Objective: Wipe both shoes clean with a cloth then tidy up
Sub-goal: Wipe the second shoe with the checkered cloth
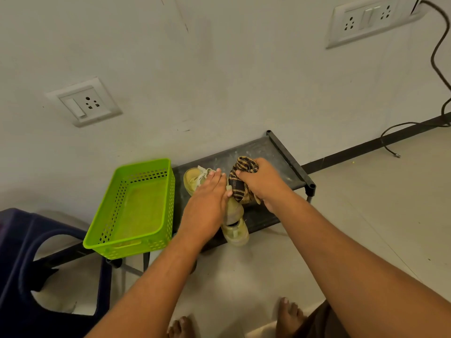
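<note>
— Shoes (pixel 234 212): location?

— Both are on the top shelf (pixel 268 152) of a low black rack set against the wall. The far shoe (pixel 191 180), pale yellow, lies toward the shelf's back edge near its middle, with its opening and white laces showing. The near shoe (pixel 236 234) runs from the middle of the shelf to its front edge.

— Hands?

— Left hand (pixel 207 201): grip spread, fingers straight and together, laid flat. The fingertips are over the far shoe's laces and the hand's side is just beside the near shoe. Right hand (pixel 263 184): grip curled tight round a bunched cloth (pixel 238 184), brown and black check, held against the far end of the near shoe. Whether the left palm bears on either shoe cannot be told.

— Other items?

— A green perforated basket (pixel 127 251) sits on the shelf's left end, just beside the far shoe. Pale dust streaks mark the shelf toward its right back corner. A dark blue stool (pixel 14 240) stands on the floor left of the rack. The wall carries two socket plates, a lower one (pixel 84 102) and an upper one (pixel 366 18). A black cable (pixel 436 57) hangs beside the upper plate down to the floor. Bare feet (pixel 290 313) show at the bottom of the view.
</note>
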